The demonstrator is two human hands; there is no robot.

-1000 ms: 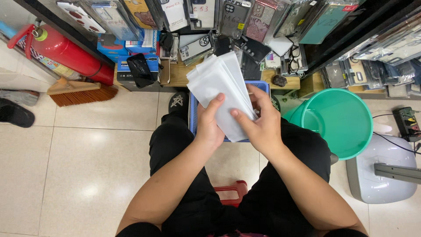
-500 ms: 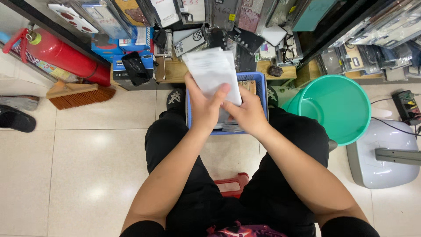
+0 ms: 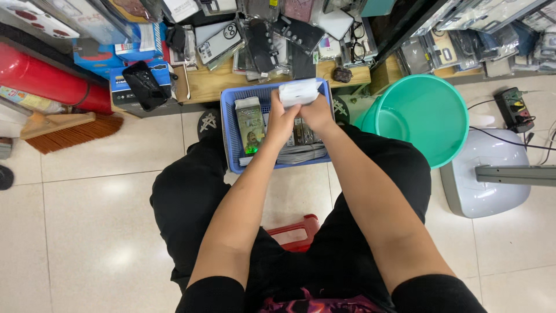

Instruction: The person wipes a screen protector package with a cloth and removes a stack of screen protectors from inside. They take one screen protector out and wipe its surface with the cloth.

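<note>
Both hands out over the blue basket (image 3: pixel 231 124), close together at its far right part. Left hand (image 3: pixel 282 120) curled shut on the near left edge of a white packet stack (image 3: pixel 299 91); right hand (image 3: pixel 318 113) closed on the stack's near right edge, fingers hidden beneath. Stack held flat-faced toward the camera, just above the basket's far rim, touching both hands.

Inside the basket: a green packet (image 3: pixel 250 124) standing along the left side, darker packets (image 3: pixel 301 132) in a row beneath the hands, grey flat ones (image 3: pixel 301 154) at the near edge. Basket resting on the tiled floor (image 3: pixel 87 232), between two black shoes (image 3: pixel 207 123), against the edge of a low wooden shelf (image 3: pixel 211 84).

Left of the basket on that shelf, a black pouch (image 3: pixel 143 84) and blue boxes (image 3: pixel 136 49). Beyond the basket, a heap of phone cases (image 3: pixel 255 40) in clear wrap. Farther left of the basket, a red cylinder (image 3: pixel 40 78) lying on its side, with a broom head (image 3: pixel 72 130) on the floor below it. Right of the basket, just beside it, a teal bucket (image 3: pixel 425 116) tilted with its mouth upward; past the bucket, a grey base (image 3: pixel 483 179) and a power strip (image 3: pixel 516 107). Near side of the basket, a red stool edge (image 3: pixel 295 235) between black-trousered legs.
</note>
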